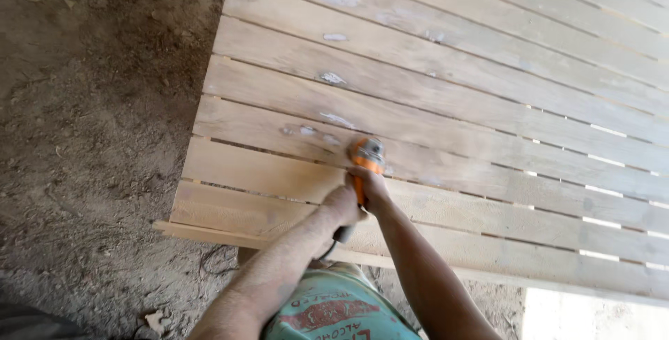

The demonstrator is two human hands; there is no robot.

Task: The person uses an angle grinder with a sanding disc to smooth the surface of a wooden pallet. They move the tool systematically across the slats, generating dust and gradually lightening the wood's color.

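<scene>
Beside the dirt floor (83, 138), the slatted wooden panel (488, 103) shows whitish filler patches. The left hand (340, 206) and right hand (369, 188) both clench an orange angle grinder (365, 159) pressed against a near slat; most slats look rough, judged unfinished.

Your forearms bare, dusty, no sleeves; teal shirt (334, 312) with red printed patch below your hands (355, 197), no gloves.
</scene>
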